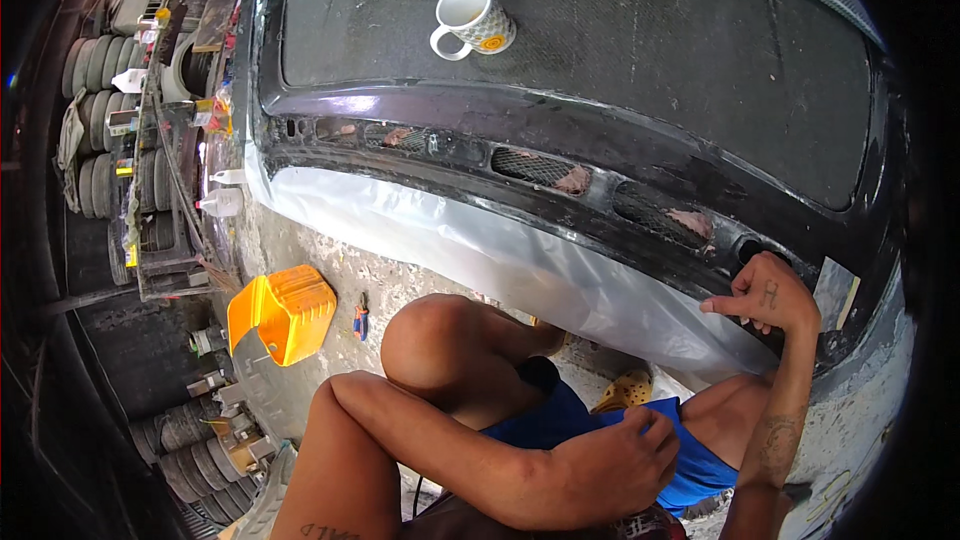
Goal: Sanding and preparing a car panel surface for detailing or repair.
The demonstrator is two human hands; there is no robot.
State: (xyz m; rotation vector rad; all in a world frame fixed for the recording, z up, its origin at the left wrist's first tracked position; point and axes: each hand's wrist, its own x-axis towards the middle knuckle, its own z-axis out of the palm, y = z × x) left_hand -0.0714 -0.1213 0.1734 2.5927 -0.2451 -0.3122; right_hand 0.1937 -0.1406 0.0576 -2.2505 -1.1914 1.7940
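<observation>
While the left hand (615,462) lay half-curled near the blue shorts (700,470), the right hand (775,295) sat by the end hole (752,244) of the dark panel (600,132) ahead; what either gripped, if anything, could not be told. Jolting the panel might have toppled the mug (475,18) standing on it.

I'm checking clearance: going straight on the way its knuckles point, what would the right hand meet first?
Most likely the black panel, around the dark oval opening just beyond the right hand's knuckles. Depth is unclear, so they may already touch.
</observation>
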